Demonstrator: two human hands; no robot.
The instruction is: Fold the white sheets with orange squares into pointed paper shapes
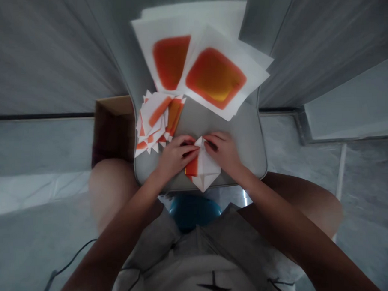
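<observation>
A partly folded sheet of white paper with an orange patch point(203, 173) lies at the front of the grey chair seat, its lower tip pointing towards me. My left hand point(180, 154) pinches its upper left edge. On the upper right edge, the fingers of my right hand point(222, 149) are closed in a pinch. Left of the hands sits a pile of folded papers point(156, 119), white and orange. Beyond them, flat white sheets with orange and gold squares point(216, 78) lie fanned against the chair back.
The grey seat point(245, 134) carries all the papers. An open cardboard box point(111, 132) stands on the floor to the left of it. Under the seat's front edge, between my legs, shows a blue round object point(195, 212). A dark cable point(73, 257) runs at lower left.
</observation>
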